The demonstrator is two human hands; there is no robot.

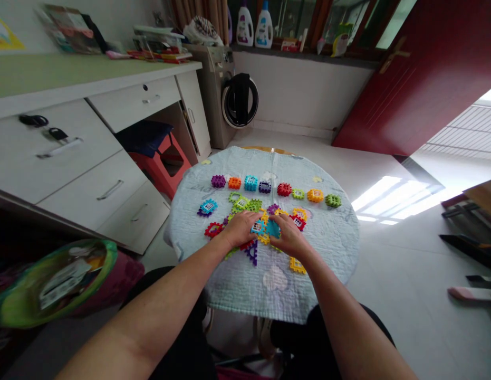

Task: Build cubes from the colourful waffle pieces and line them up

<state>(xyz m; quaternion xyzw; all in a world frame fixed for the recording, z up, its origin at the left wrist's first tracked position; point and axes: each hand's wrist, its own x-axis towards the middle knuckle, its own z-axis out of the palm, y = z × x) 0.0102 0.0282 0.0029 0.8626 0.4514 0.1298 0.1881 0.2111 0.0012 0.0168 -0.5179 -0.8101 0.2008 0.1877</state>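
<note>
My left hand (242,228) is closed on a blue building tile with a white window (258,227), over the middle of the cloth-covered table. Opposite it, my right hand (289,235) grips a plain blue building tile (273,229). The two tiles meet or nearly meet edge to edge; whether they are joined I cannot tell. Loose toothed tiles lie around and under the hands: a purple triangular one (251,252), a red one (213,229), green ones (241,202) and a yellow one (297,265). My palms hide some of the pile.
Behind the hands runs a row of several stacked tiles, from a purple stack (218,181) to a green stack (333,200). A light blue cloth (237,287) covers the round table. A waste bin (111,264) stands at the left, a red stool (172,163) beyond it.
</note>
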